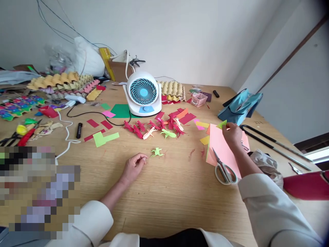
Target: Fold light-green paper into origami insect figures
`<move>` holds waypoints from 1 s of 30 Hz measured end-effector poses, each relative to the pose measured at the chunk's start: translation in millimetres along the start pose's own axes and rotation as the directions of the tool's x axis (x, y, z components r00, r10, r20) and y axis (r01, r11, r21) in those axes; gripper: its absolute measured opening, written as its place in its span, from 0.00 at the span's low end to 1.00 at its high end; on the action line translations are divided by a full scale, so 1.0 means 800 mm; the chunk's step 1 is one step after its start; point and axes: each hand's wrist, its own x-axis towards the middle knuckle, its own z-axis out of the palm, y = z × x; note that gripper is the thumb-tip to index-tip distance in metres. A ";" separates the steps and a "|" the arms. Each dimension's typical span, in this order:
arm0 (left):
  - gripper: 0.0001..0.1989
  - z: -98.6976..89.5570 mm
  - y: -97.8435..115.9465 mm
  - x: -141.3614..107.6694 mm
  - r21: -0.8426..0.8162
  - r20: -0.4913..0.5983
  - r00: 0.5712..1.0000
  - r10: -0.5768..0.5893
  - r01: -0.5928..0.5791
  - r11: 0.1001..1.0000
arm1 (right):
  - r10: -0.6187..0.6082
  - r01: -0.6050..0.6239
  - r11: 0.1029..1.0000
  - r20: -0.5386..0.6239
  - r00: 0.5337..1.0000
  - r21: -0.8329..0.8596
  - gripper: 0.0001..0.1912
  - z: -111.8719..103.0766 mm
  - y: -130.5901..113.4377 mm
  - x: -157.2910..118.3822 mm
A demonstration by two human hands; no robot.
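Note:
My left hand (133, 167) rests on the wooden table with its fingers curled in and its thumb near them; nothing shows in it. Just beyond its fingertips lies a small lime-green folded paper figure (156, 152) with thin legs. On the right, my right hand (232, 134) pinches a piece of lime-green paper (222, 124) above a stack of salmon-pink sheets (220, 144). Scissors (224, 171) with pale handles lie partly on those sheets, near my right forearm. Further back, several folded paper figures (137, 128), mostly red, sit in a loose row.
A white fan (144, 91) stands behind the figures. Green paper scraps (106, 138) and a black marker (79, 130) lie to the left. Egg trays (61, 82) are stacked at the back left. A blue bag (239, 106) and a long metal bar (277, 145) occupy the right side.

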 end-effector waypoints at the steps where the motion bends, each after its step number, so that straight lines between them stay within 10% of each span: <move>1: 0.10 0.000 -0.001 0.000 -0.002 -0.012 1.000 0.004 -0.004 1.000 | -0.029 0.036 0.988 -0.052 0.998 0.148 0.12 -0.007 -0.009 -0.008; 6: 0.10 -0.005 0.001 -0.002 -0.009 -0.055 0.998 0.010 -0.011 1.000 | -0.175 0.113 0.756 0.033 0.984 0.644 0.10 -0.037 -0.078 -0.105; 10: 0.10 -0.001 0.017 -0.015 -0.017 -0.048 0.996 0.071 -0.072 0.997 | -0.342 0.246 0.659 -0.008 0.940 0.711 0.13 -0.046 -0.133 -0.204; 14: 0.16 0.021 0.054 -0.029 -0.241 0.153 0.988 -0.011 0.048 0.969 | -0.618 0.602 0.576 -0.188 0.764 0.554 0.07 -0.040 -0.162 -0.269; 18: 0.24 0.044 0.090 -0.031 -0.521 0.494 0.869 -0.029 0.323 0.790 | -0.774 0.791 0.534 -0.202 0.600 0.300 0.07 -0.031 -0.173 -0.293; 23: 0.26 0.054 0.087 -0.026 -0.705 0.491 0.862 0.129 0.306 0.639 | -0.674 0.668 0.581 -0.186 0.715 0.464 0.09 -0.024 -0.185 -0.305; 30: 0.19 0.049 0.060 -0.027 -0.708 0.463 0.870 0.168 0.248 0.662 | -0.597 0.475 0.496 -0.111 0.794 0.727 0.06 -0.016 -0.188 -0.313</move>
